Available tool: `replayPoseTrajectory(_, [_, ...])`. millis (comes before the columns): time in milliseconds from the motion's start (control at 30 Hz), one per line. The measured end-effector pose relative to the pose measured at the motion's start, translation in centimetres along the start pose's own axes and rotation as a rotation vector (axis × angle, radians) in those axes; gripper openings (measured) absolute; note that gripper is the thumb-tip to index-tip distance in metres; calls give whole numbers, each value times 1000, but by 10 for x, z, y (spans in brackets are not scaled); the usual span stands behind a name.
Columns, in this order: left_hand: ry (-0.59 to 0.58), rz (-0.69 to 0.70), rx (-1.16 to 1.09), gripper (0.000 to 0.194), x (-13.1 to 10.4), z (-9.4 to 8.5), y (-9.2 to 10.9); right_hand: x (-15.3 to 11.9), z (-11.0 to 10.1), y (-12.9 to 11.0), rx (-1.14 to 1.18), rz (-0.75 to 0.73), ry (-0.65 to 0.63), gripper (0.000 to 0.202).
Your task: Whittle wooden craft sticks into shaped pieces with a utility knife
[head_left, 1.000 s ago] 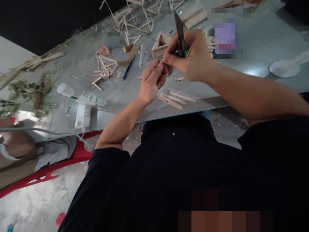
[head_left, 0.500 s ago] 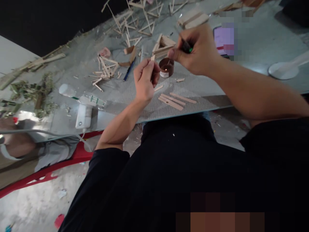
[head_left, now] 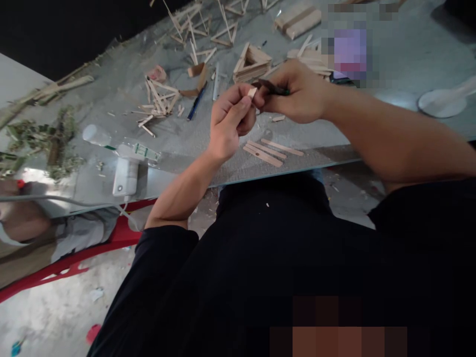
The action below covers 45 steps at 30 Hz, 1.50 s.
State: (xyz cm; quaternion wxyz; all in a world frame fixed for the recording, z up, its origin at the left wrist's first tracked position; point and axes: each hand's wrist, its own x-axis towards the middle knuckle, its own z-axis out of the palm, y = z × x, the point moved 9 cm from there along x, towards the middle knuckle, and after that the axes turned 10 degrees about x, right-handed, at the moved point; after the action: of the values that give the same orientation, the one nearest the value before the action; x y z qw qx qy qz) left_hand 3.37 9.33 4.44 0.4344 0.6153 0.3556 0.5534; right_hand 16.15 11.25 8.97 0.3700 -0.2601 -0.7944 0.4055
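My left hand [head_left: 232, 116] is closed, pinching a short piece of wooden craft stick [head_left: 252, 92] between thumb and fingers. Close against it, my right hand [head_left: 295, 91] is wrapped round a slim dark tool with a green part [head_left: 274, 88]; its exact kind is unclear. The tool's tip lies near the stick piece, but whether they touch I cannot tell. Behind both hands stands a triangular stack of craft sticks [head_left: 247, 74]. Several loose craft sticks [head_left: 264, 152] lie on the table below my hands. The candle in its tin is hidden behind my hands.
On the table [head_left: 178, 163] stand a white power bank [head_left: 125, 176] with a cable, a blue pen [head_left: 197, 103], a pile of sticks [head_left: 161, 99] and stick frames [head_left: 225, 34]. A phone [head_left: 349, 54] lies at right. Another person's arm [head_left: 22, 213] is at left.
My right hand has come down and left with the dark tool, up to the stick piece. My left hand has turned and shifted slightly right. The lit candle, seen before, is now covered.
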Motion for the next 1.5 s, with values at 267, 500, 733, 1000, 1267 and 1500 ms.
replayPoseTrajectory(267, [-14,-58,-1,59,4,0,-10,-2,8,-9,-100,-14,-168,73])
replayPoseTrajectory(500, [36,-30,56,59,-1,-4,-3,4,8,4,-84,16,-118,71])
replayPoseTrajectory(733, [36,29,109,63,-8,-2,19,4,9,8,-143,19,-106,61])
replayPoseTrajectory(1000, [-25,104,74,53,-9,1,27,5,10,12,-244,15,-73,53])
replayPoseTrajectory(1267, [45,44,155,53,-11,-4,19,6,2,16,-379,-71,-8,42])
replayPoseTrajectory(1500, [0,73,226,54,-17,1,36,1,2,-4,-565,-82,-9,28])
